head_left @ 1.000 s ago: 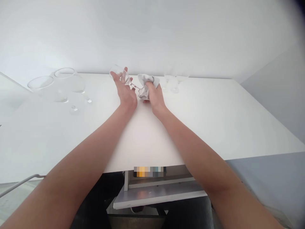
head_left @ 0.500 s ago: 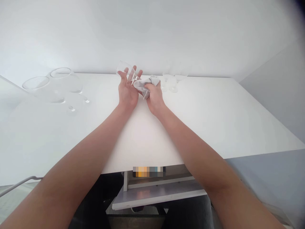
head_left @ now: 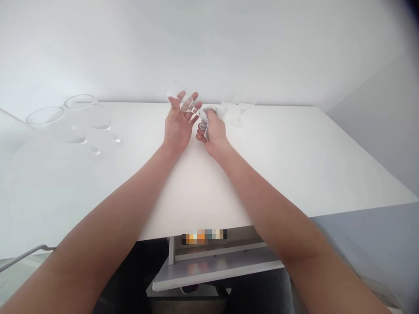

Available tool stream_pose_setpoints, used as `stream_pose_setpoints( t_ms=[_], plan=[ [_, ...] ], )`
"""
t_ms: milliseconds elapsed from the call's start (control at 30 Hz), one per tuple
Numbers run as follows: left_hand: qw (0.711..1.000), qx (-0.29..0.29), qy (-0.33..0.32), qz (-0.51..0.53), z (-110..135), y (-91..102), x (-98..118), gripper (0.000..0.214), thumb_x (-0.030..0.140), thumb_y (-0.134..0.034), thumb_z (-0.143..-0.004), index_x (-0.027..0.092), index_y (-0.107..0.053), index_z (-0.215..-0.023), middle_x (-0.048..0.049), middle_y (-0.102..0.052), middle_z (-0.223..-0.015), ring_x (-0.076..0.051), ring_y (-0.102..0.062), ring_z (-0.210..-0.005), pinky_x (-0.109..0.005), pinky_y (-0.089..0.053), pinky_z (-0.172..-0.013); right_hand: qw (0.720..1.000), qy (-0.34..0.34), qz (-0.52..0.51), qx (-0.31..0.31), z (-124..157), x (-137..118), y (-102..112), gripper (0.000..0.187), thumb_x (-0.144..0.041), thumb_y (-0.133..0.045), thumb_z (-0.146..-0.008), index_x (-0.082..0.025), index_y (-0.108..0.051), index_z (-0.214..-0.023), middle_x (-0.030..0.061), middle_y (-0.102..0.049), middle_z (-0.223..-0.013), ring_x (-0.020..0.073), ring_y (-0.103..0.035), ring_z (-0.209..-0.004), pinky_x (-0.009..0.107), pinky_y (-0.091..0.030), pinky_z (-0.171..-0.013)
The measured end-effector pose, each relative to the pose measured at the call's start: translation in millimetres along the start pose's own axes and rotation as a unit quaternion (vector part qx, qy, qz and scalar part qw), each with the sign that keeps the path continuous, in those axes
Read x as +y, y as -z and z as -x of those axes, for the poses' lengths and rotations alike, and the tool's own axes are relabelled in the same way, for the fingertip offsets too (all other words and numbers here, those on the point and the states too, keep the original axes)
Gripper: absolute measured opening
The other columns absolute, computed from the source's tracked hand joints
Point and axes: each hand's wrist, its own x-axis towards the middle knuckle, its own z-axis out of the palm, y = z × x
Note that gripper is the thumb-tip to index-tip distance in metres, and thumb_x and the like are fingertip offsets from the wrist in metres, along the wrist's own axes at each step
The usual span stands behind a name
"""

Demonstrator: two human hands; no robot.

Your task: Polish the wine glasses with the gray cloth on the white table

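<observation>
A clear stemmed glass (head_left: 174, 92) lies tilted across my left hand (head_left: 178, 125), its bowl toward the upper left. The thumb is on the near side of the bowl and the fingers are spread behind it. A crumpled white cloth (head_left: 206, 114) is bunched in my right hand (head_left: 216, 131), whose fingers are closed around it. The cloth is at the stem end of the glass and hides the foot. Both hands are held above the far part of the white table (head_left: 196, 187).
Two large clear stemmed glasses (head_left: 73, 131) stand at the left of the table. More faint clear glasses (head_left: 236, 115) stand behind my right hand, near the wall (head_left: 209, 43). Below the table's front edge is an open compartment with a ledge (head_left: 216, 266). A grey cable (head_left: 26, 253) runs at lower left.
My right hand has turned and gathered the cloth more tightly, drawing it slightly right along the stem, so more of the stem shows. The glass and my left hand have shifted a little right.
</observation>
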Motion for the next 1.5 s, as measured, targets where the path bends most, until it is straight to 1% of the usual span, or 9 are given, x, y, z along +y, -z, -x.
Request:
stream_pose_setpoints(
  t_ms=[167, 433, 533, 700, 833, 967, 1200, 1367, 1500],
  plan=[
    [0.997, 0.054, 0.002, 0.05, -3, 2.3, -2, 0.051, 0.067, -0.04, -0.111, 0.028, -0.06, -0.136, -0.0114, -0.066, -0.148, -0.028, -0.057, -0.15, -0.046, -0.05, -0.123, 0.953, 0.252, 0.17, -0.013, 5, 11, 4, 0.027, -0.042, -0.072, -0.095, -0.027, -0.049, -0.096, -0.0024, -0.058, -0.09, 0.0125, -0.059, -0.081, 0.021, -0.052, -0.065],
    [0.994, 0.089, 0.005, 0.066, -3, 0.4, -3, 0.066, 0.083, -0.042, -0.102, 0.024, -0.062, -0.125, -0.0131, -0.069, -0.132, -0.028, -0.067, -0.135, -0.037, -0.06, -0.105, 0.958, 0.207, 0.196, -0.031, 3, 3, 10, 0.035, -0.062, -0.06, -0.1, -0.028, -0.056, -0.094, -0.0008, -0.056, -0.082, 0.0148, -0.057, -0.068, 0.026, -0.055, -0.06],
    [0.995, 0.09, 0.017, 0.048, -6, 5.3, -3, 0.076, 0.092, -0.038, -0.096, 0.023, -0.064, -0.116, -0.0122, -0.075, -0.108, -0.025, -0.076, -0.106, -0.031, -0.062, -0.081, 0.942, 0.244, 0.23, -0.033, 14, -3, 6, 0.025, -0.054, -0.057, -0.102, -0.029, -0.057, -0.098, 0.0006, -0.058, -0.086, 0.0177, -0.06, -0.076, 0.034, -0.062, -0.078],
    [0.995, -0.011, 0.096, -0.011, -8, 7.2, -2, 0.078, 0.087, -0.028, -0.102, 0.023, -0.071, -0.096, -0.0048, -0.063, -0.062, -0.016, -0.063, -0.056, -0.027, -0.045, -0.047, 0.852, 0.442, 0.275, -0.055, 18, -5, 9, 0.033, -0.036, -0.066, -0.093, -0.03, -0.055, -0.124, 0.0096, -0.053, -0.135, 0.0251, -0.058, -0.128, 0.046, -0.051, -0.12],
    [0.979, -0.094, 0.175, -0.051, -8, 4.2, -5, 0.075, 0.085, -0.037, -0.102, 0.023, -0.067, -0.074, -0.001, -0.045, -0.044, -0.013, -0.045, -0.037, -0.028, -0.034, -0.036, 0.766, 0.53, 0.362, 0.022, 12, -12, 16, 0.044, -0.036, -0.061, -0.095, -0.028, -0.056, -0.138, 0.0129, -0.044, -0.141, 0.0286, -0.058, -0.132, 0.047, -0.055, -0.115],
    [0.968, -0.146, 0.189, -0.074, -4, -0.4, -7, 0.066, 0.082, -0.054, -0.098, 0.023, -0.068, -0.074, -0.0005, -0.049, -0.046, -0.013, -0.046, -0.034, -0.028, -0.032, -0.033, 0.699, 0.573, 0.419, 0.093, 14, -32, 19, 0.039, -0.04, -0.05, -0.105, -0.032, -0.066, -0.14, 0.0111, -0.045, -0.142, 0.0322, -0.055, -0.139, 0.052, -0.045, -0.123],
    [0.975, -0.132, 0.146, -0.099, 4, -7.1, -4, 0.061, 0.07, -0.063, -0.1, 0.02, -0.063, -0.065, -0.0018, -0.054, -0.048, -0.014, -0.05, -0.031, -0.027, -0.034, -0.03, 0.854, 0.38, 0.353, -0.047, 26, -42, 17, 0.035, -0.035, -0.066, -0.095, -0.034, -0.058, -0.129, 0.0062, -0.063, -0.118, 0.0331, -0.061, -0.134, 0.051, -0.059, -0.107],
    [0.986, -0.094, 0.081, -0.112, 4, -4.0, -9, 0.058, 0.063, -0.075, -0.096, 0.018, -0.06, -0.063, -0.0018, -0.062, -0.054, -0.011, -0.053, -0.033, -0.023, -0.039, -0.033, 0.882, 0.353, 0.305, -0.067, 26, -46, 17, 0.021, -0.039, -0.069, -0.097, -0.029, -0.051, -0.102, 0.0018, -0.054, -0.085, 0.024, -0.066, -0.1, 0.038, -0.06, -0.089],
    [0.965, -0.16, 0.166, -0.129, 4, -3.9, -6, 0.06, 0.074, -0.071, -0.093, 0.018, -0.069, -0.071, -0.0033, -0.065, -0.056, -0.01, -0.049, -0.03, -0.024, -0.036, -0.03, 0.908, 0.328, 0.252, -0.063, 19, -49, 19, 0.034, -0.048, -0.061, -0.102, -0.025, -0.042, -0.087, 0.003, -0.046, -0.082, 0.0234, -0.064, -0.098, 0.038, -0.058, -0.083]
  ],
)
